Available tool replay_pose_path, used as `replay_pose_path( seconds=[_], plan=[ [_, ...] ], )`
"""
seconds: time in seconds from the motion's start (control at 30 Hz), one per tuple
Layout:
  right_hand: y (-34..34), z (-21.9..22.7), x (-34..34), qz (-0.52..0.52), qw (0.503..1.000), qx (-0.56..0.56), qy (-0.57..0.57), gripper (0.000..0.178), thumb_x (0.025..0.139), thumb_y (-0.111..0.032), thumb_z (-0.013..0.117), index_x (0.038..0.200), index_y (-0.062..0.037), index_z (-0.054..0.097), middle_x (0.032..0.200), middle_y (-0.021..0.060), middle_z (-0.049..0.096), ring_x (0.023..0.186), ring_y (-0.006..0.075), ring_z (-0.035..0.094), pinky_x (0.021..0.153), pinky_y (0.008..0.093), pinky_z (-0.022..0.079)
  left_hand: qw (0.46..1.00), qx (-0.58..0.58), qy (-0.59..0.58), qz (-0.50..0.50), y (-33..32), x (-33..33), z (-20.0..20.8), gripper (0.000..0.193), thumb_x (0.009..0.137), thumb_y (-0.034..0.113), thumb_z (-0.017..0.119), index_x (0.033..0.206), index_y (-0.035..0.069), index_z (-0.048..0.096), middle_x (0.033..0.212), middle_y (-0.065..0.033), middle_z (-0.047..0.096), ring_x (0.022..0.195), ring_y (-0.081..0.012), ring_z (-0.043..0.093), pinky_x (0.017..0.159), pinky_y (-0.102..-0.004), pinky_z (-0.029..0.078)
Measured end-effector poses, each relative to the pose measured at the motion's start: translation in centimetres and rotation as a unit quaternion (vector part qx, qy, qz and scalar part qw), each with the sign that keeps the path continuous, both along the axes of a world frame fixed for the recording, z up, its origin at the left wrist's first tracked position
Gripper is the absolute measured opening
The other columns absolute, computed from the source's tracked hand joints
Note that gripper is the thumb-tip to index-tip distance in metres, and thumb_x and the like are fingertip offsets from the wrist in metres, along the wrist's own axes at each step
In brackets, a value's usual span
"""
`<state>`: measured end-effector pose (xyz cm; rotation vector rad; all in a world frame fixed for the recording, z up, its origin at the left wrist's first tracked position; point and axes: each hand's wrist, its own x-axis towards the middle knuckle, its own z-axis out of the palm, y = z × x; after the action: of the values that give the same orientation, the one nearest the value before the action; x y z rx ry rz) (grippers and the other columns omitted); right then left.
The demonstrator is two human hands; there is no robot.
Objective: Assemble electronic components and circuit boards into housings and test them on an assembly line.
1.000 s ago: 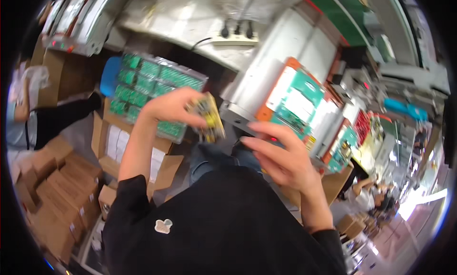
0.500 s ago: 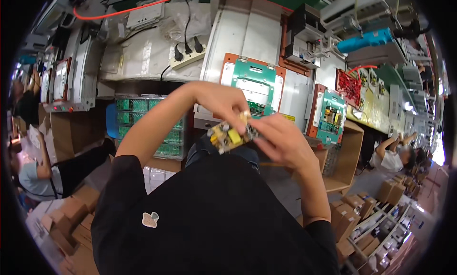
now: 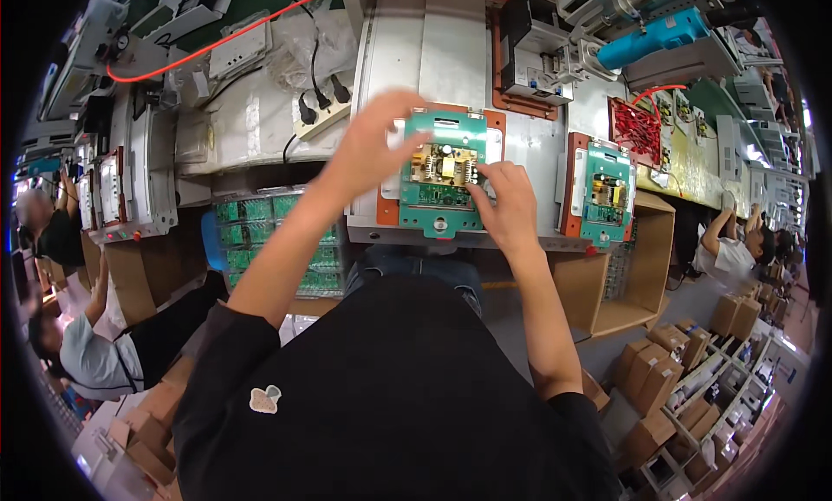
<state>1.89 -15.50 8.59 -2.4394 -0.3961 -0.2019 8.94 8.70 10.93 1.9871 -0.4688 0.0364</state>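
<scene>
A tan circuit board [image 3: 446, 166] with a yellow transformer and other parts lies in the opening of a green fixture plate [image 3: 440, 223]. The plate sits on an orange-brown base on the metal conveyor in front of me. My right hand [image 3: 510, 204] has its thumb and fingertips at the right edge of the board, gripping it there. Over the left side of the fixture is my left hand [image 3: 371, 146], smeared by motion, thumb and fingers apart with nothing between them. A green board with small parts shows just below the tan one.
A second green fixture [image 3: 598, 228] with a board stands to the right. Trays of green boards [image 3: 282, 208] are below left, near a power strip [image 3: 322, 124]. A blue tool [image 3: 654, 40] hangs at upper right, above red parts [image 3: 637, 133]. Co-workers sit both sides.
Both hands have moved forward from near my body to the fixture. The circuit board now lies in the fixture, and my left hand has come off it.
</scene>
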Motion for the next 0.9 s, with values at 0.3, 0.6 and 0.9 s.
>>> replay_pose_path(
  seconds=[0.3,0.6,0.9],
  plan=[
    [-0.3,-0.4,0.6,0.001,0.993,0.077,0.092,0.040,0.079,-0.006,0.075,0.117,-0.0049,0.063,0.098,0.0108,0.062,0.084,0.0232,0.060,0.073,0.0340,0.050,0.993,0.097,-0.074,-0.002,-2.2,-4.9,-3.4,0.031,0.078,0.015,0.076,0.106,0.007,0.067,0.113,-0.0077,0.060,0.102,-0.0300,0.057,0.088,-0.0381,0.046],
    [-2.6,4.3,-2.4,-0.128,0.986,0.104,0.024,0.040,0.084,0.002,0.065,0.124,-0.0016,0.061,0.110,0.0089,0.063,0.089,0.0128,0.058,0.074,0.0267,0.048,0.970,-0.008,0.045,0.240,2.8,-8.0,-4.3,0.060,0.073,0.011,0.078,0.129,0.009,0.055,0.146,-0.0148,0.041,0.127,-0.0327,0.047,0.103,-0.0422,0.041],
    [-3.7,4.1,-7.2,-0.154,0.974,0.132,0.101,0.023,0.089,0.001,0.062,0.112,0.0000,0.064,0.096,0.0023,0.059,0.076,0.0065,0.053,0.064,0.0197,0.043,0.967,0.020,0.127,0.220,1.4,-15.1,-11.4,0.083,0.075,0.008,0.074,0.147,0.000,0.033,0.146,-0.0205,0.042,0.135,-0.0352,0.042,0.113,-0.0394,0.033]
  ],
)
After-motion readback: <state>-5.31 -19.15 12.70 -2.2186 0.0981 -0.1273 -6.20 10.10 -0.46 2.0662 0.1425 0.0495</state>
